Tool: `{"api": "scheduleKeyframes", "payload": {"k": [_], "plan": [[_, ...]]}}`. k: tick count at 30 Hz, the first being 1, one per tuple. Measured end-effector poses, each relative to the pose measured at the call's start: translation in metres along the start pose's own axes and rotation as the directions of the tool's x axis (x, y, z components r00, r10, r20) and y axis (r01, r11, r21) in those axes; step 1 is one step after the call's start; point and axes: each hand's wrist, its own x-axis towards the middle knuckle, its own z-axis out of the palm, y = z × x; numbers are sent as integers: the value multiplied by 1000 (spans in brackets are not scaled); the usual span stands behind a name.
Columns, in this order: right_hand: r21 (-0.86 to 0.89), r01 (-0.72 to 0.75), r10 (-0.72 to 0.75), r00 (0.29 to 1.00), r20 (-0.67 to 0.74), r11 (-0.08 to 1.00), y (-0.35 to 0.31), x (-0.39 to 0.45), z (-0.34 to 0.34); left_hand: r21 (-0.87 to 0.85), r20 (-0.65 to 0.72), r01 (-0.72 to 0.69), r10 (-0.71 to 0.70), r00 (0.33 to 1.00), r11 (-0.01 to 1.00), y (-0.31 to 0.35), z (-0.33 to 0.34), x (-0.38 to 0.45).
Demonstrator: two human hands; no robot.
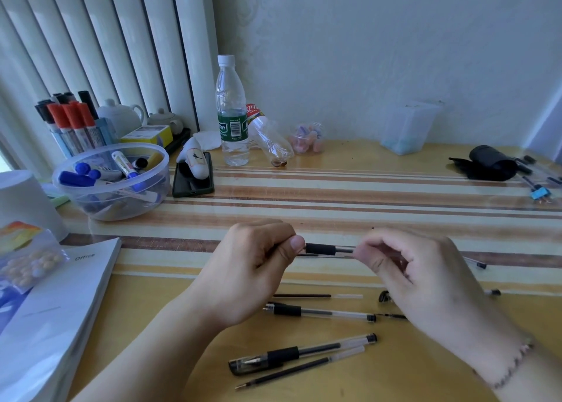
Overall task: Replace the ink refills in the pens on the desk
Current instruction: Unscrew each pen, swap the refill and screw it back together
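A clear pen with a black rubber grip (321, 248) hangs level above the desk between my two hands. My left hand (255, 268) pinches its left end and my right hand (422, 274) pinches the clear barrel on the right. On the desk below lie a loose refill (316, 296), an uncapped pen (319, 312), a capped pen (298, 354) and a second refill (301, 368). A black cap (383, 296) and another pen end (479, 263) show beside my right hand.
A plastic bowl of markers (112, 182), a phone (192, 176), two bottles (231, 112), a clear box (407, 128) and a black pouch (489, 163) stand along the back. Books (54, 304) lie at the left.
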Motion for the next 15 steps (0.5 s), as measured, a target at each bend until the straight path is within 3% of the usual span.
{"api": "scheduleKeyframes", "payload": {"k": [3, 8, 15], "plan": [[15, -38, 39, 999, -19, 999, 3, -1, 1, -2, 1, 5, -5, 1000, 1000, 0, 0, 0], [39, 38, -39, 998, 39, 999, 1, -1, 2, -44, 8, 18, -18, 1000, 999, 4, 1, -1], [27, 81, -80, 995, -58, 996, 0, 0, 2, -113, 21, 107, -106, 994, 988, 6, -1, 0]]}}
